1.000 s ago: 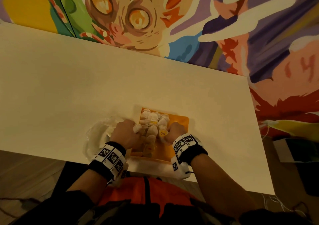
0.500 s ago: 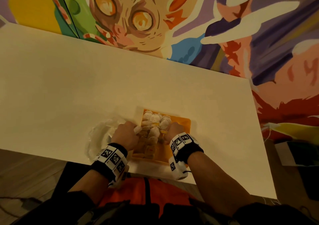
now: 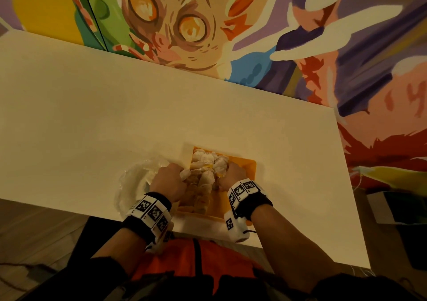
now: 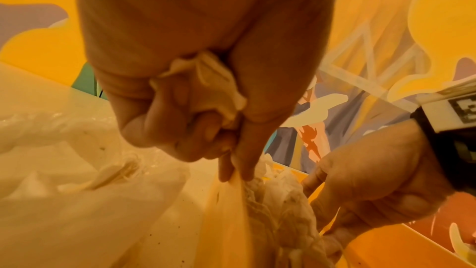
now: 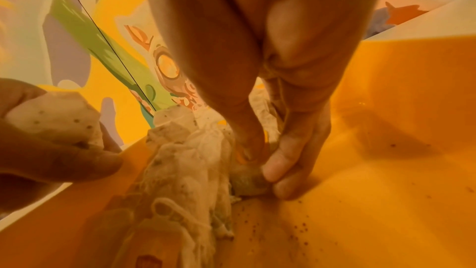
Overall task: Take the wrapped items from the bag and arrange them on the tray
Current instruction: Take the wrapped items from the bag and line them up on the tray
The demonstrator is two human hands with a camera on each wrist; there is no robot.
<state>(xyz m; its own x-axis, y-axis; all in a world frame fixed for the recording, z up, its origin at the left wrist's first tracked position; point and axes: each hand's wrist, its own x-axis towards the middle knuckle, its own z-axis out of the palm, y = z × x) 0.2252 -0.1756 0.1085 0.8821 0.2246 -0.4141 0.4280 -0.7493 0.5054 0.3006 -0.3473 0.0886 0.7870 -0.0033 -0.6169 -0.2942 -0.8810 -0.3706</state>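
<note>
Crumpled gauze bundles (image 3: 209,169), glossy orange tray (image 3: 248,167)

On the near part of the table (image 3: 115,106): a tray (image 3: 248,169) just inside the near edge, with a bag (image 3: 135,180) touching its left side. In the tray's left half, a pile of wrapped bundles (image 3: 209,164) running from near edge to far edge; right half bare. Left hand (image 3: 168,182) over the tray's left rim, between bag and pile, closed round one bundle (image 4: 206,83). Right hand (image 3: 232,174) in the tray, against the pile's right side, fingertips (image 5: 276,167) on another bundle (image 5: 248,183). Behind the table, a painted wall (image 3: 265,23)
</note>
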